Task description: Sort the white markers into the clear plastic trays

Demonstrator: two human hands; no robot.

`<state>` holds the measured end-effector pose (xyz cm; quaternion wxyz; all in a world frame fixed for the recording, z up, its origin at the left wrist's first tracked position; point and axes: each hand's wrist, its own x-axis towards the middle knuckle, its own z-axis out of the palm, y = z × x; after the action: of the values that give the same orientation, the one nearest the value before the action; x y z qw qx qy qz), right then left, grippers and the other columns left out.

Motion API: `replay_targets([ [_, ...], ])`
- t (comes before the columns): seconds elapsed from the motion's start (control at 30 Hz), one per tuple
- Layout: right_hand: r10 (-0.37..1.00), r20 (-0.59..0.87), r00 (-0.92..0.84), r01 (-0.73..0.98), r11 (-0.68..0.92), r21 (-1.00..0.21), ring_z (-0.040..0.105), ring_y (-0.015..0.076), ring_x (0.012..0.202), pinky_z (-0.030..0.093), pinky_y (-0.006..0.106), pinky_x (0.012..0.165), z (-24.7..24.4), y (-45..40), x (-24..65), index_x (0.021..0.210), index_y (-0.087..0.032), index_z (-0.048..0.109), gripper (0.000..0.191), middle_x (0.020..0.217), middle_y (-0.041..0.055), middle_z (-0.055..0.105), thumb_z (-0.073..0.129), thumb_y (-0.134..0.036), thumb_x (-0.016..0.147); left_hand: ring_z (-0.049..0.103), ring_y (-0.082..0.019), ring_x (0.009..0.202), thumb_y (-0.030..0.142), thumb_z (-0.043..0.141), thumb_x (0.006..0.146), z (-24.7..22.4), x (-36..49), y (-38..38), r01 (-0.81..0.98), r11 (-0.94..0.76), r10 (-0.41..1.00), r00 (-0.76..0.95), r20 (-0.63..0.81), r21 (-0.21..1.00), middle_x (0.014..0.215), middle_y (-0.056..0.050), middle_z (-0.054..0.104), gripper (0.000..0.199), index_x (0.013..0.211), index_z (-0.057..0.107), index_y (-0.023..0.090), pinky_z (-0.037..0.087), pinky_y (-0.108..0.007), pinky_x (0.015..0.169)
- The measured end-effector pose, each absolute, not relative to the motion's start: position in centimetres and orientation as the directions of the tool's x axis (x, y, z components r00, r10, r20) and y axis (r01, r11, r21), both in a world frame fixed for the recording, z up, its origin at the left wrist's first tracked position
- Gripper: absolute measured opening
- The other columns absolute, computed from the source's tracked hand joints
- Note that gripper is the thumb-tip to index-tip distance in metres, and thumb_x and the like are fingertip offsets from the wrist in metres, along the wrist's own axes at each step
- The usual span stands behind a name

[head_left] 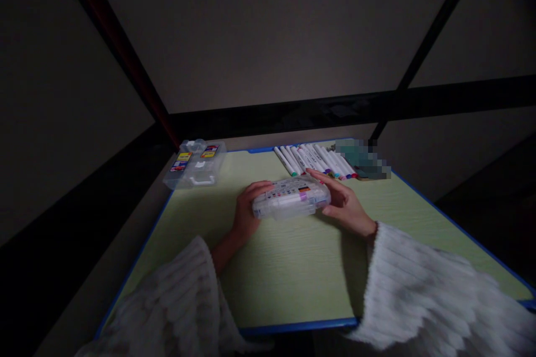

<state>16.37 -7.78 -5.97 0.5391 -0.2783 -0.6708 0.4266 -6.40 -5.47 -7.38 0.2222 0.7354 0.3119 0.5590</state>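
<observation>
Between my two hands is a clear plastic marker case (291,198), held just above the middle of the table, its lid printed with coloured dots and an orange label. White markers show through its front wall. My left hand (248,209) wraps round the case's left end, fingers over the top edge. At the right end, my right hand (345,206) grips it with the fingers along the far top edge and the thumb near the front corner. Behind the case lies a row of white markers (314,159) with coloured tips. The case's underside is hidden.
A pale green table (293,273) with a blue rim stretches under my hands. At its far left corner sit clear plastic cases (196,164) with yellow labels. A blurred green item (362,160) lies at the far right, beside the markers. A wall (268,39) rises behind.
</observation>
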Motion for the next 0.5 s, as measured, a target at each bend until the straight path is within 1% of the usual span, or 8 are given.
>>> replay_targets([
  [0.03, 0.831, 0.488, -0.269, -0.071, 0.488, -0.87, 0.037, 0.0238, 0.124, 0.035, 0.04, 0.098, -5.9, -7.8, 16.3, 0.121, -0.031, 0.05, 0.066, 0.134, 0.0054, 0.041, 0.072, -0.046, 0.06, 0.059, -0.019, 0.094, 0.023, 0.06, 0.073, -7.3, -6.4, -5.5, 0.202, -0.709, 0.705, 0.195, 0.682, 0.676, 0.098, -0.008, 0.064, 0.021, 0.093, 0.066, 0.02, 0.048, -0.034, 0.085],
  [0.1, 0.821, 0.501, -0.274, -0.039, 0.511, -0.859, 0.037, 0.0241, 0.124, 0.033, 0.041, 0.1, -5.8, -7.8, 16.2, 0.119, -0.029, 0.052, 0.068, 0.132, 0.0066, 0.044, 0.074, -0.046, 0.057, 0.06, -0.019, 0.094, 0.023, 0.061, 0.072, -7.3, -6.3, -5.5, 0.198, -0.708, 0.706, 0.217, 0.674, 0.678, 0.098, -0.008, 0.064, 0.021, 0.093, 0.066, 0.02, 0.048, -0.034, 0.084],
  [0.17, 0.817, 0.506, -0.277, -0.013, 0.523, -0.852, 0.038, 0.0248, 0.123, 0.032, 0.042, 0.1, -5.7, -7.7, 16.1, 0.111, -0.026, 0.057, 0.062, 0.127, 0.0083, 0.049, 0.075, -0.047, 0.055, 0.06, -0.019, 0.093, 0.021, 0.06, 0.072, -7.2, -6.3, -5.6, 0.214, -0.697, 0.716, 0.227, 0.66, 0.684, 0.097, -0.008, 0.065, 0.021, 0.092, 0.065, 0.019, 0.048, -0.034, 0.083],
  [0.23, 0.828, 0.489, -0.273, -0.006, 0.507, -0.862, 0.041, 0.0252, 0.12, 0.034, 0.042, 0.097, -5.8, -7.7, 16.0, 0.103, -0.024, 0.061, 0.055, 0.122, 0.0095, 0.052, 0.075, -0.046, 0.055, 0.06, -0.019, 0.092, 0.017, 0.06, 0.07, -7.1, -6.3, -5.6, 0.241, -0.684, 0.73, 0.231, 0.643, 0.689, 0.097, -0.008, 0.065, 0.021, 0.091, 0.065, 0.019, 0.048, -0.034, 0.083],
  [0.37, 0.856, 0.456, -0.246, -0.05, 0.458, -0.887, 0.051, 0.023, 0.108, 0.04, 0.037, 0.091, -6.2, -7.6, 16.1, 0.096, -0.024, 0.061, 0.048, 0.11, 0.0077, 0.057, 0.076, -0.043, 0.055, 0.059, -0.019, 0.093, 0.007, 0.057, 0.064, -6.9, -6.2, -6.0, 0.317, -0.63, 0.776, 0.214, 0.593, 0.709, 0.099, -0.007, 0.064, 0.033, 0.095, 0.062, 0.017, 0.047, -0.033, 0.085],
  [0.5, 0.892, 0.395, -0.221, -0.137, 0.372, -0.918, 0.052, 0.0216, 0.103, 0.042, 0.034, 0.086, -6.3, -7.7, 16.0, 0.092, -0.024, 0.062, 0.047, 0.107, 0.006, 0.057, 0.078, -0.043, 0.052, 0.058, -0.018, 0.095, 0.003, 0.053, 0.061, -6.6, -5.9, -6.6, 0.363, -0.582, 0.81, 0.177, 0.56, 0.727, 0.101, -0.007, 0.062, 0.039, 0.098, 0.058, 0.016, 0.046, -0.033, 0.086],
])
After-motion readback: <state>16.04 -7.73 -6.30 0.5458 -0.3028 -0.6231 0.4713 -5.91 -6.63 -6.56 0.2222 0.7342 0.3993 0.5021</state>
